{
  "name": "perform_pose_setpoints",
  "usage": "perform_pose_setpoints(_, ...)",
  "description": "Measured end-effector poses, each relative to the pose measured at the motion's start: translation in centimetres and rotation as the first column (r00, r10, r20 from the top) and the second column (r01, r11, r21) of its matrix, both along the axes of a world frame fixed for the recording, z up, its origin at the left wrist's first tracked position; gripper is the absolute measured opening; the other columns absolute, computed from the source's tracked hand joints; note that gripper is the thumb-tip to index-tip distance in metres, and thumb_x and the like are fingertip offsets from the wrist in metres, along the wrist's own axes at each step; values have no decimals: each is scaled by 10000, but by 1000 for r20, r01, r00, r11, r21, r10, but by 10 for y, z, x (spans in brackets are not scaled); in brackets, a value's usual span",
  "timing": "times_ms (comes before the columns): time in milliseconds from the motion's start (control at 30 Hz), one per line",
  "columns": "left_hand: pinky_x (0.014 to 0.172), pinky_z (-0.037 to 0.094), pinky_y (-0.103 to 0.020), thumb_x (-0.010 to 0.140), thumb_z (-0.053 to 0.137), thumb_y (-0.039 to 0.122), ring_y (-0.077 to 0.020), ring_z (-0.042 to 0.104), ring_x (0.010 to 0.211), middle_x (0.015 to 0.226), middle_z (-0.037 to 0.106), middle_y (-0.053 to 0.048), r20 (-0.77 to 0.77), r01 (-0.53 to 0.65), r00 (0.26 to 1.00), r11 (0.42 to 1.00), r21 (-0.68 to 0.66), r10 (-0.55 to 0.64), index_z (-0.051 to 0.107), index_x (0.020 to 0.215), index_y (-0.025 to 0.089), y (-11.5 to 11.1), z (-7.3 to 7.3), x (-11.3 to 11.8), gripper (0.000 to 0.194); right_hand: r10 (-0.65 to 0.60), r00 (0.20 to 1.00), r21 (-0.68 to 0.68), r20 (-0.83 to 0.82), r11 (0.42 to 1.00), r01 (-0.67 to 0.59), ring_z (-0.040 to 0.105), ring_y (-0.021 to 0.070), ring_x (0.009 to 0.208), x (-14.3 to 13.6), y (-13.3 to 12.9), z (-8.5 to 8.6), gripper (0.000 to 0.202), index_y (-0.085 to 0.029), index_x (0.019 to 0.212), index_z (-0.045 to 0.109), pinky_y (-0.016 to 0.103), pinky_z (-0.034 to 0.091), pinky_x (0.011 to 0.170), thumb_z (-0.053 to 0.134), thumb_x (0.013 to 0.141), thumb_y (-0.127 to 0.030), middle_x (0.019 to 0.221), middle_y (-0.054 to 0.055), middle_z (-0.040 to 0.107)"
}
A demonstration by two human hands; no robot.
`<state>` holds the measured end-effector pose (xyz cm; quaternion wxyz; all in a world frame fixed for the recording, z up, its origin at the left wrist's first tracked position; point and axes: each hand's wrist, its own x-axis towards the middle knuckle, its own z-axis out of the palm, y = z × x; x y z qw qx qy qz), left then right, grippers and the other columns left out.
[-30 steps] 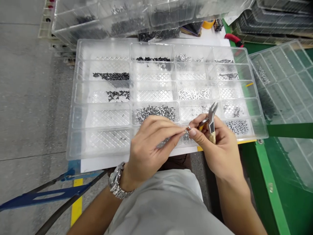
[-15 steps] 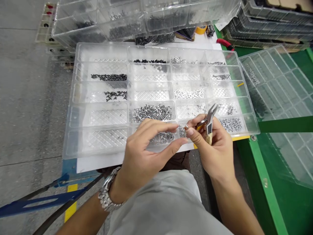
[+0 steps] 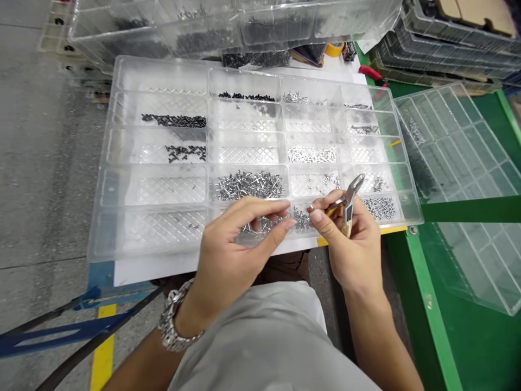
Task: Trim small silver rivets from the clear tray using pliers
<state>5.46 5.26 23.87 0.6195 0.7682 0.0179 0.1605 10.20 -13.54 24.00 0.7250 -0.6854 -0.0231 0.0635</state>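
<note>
My right hand (image 3: 352,244) is closed around a small pair of pliers (image 3: 350,201) with grey metal jaws pointing up and yellowish handles. Between its thumb and index fingertips it also pinches a tiny shiny metal piece (image 3: 311,208), too small to name. My left hand (image 3: 232,244) is to the left of it, thumb and index finger curved towards each other with a gap, nothing visible between them. Both hands hover over the front edge of a clear compartment tray (image 3: 101,233). Beneath the left fingers lie silver pin-like fasteners (image 3: 250,184), several of them loose in heaps.
Black screw-like parts (image 3: 179,120) and small silver parts (image 3: 311,155) fill other compartments. Behind stands another clear tray (image 3: 163,38). Red-handled pliers (image 3: 372,74) lie at the back right, near stacked trays (image 3: 443,54). Another divided tray (image 3: 459,136) rests on the green surface (image 3: 480,347).
My left hand has drawn slightly left, away from the right fingertips, and its thumb and index finger are closer together. The right hand keeps its hold. The view has shifted a little.
</note>
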Motion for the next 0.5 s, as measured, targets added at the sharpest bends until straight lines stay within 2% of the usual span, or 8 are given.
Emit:
perform_pose_setpoints(100, 776, 581, -353, 946, 893, 115, -187, 740, 945, 1062, 841, -35, 16, 31, 999, 998, -58, -30, 877, 1193, 263, -11, -1, -1, 288, 24, 999, 11, -29, 1000, -23, 766, 182, 914, -5, 2, -1, 224, -285, 1101, 728, 330, 639, 839, 910, 972, -306, 1009, -3, 792)
perform_pose_setpoints(200, 739, 601, -354, 939, 897, 107, -183, 745, 879, 1015, 848, -24, 60, -29, 998, 998, -56, 32, 889, 1138, 280, -19, -3, 1, 265, 21, 999, 31, -47, 999, -19, 768, 184, 934, -7, 3, -1, 213, -289, 1092, 737, 336, 636, 865, 912, 971, -305, 1014, -3, 792)
perform_pose_setpoints(300, 780, 634, -380, 931, 897, 94, -197, 766, 886, 996, 855, -17, 117, -78, 990, 997, -10, 79, 891, 1098, 293, -22, -4, 2, 261, 18, 998, 56, -64, 998, -15, 764, 178, 946, -7, 2, -1, 196, -292, 1079, 758, 325, 630, 877, 918, 965, -289, 1025, -4, 796)
perform_pose_setpoints(433, 836, 643, -402, 922, 888, 58, -201, 765, 909, 1001, 847, -22, 171, -76, 983, 997, 8, 74, 886, 1123, 292, -21, -6, 2, 308, 18, 996, 86, -92, 996, -10, 746, 171, 905, -6, 1, -1, 193, -297, 1077, 776, 312, 624, 834, 927, 957, -287, 1014, -6, 795)
perform_pose_setpoints(500, 841, 638, -403, 948, 871, 88, -210, 763, 939, 1030, 844, -32, 142, -58, 988, 998, -16, 59, 874, 1189, 299, -19, -6, 2, 320, 33, 992, 89, -120, 996, -22, 714, 161, 831, -6, -1, 0, 192, -293, 1074, 770, 306, 611, 782, 923, 960, -304, 980, -8, 783)
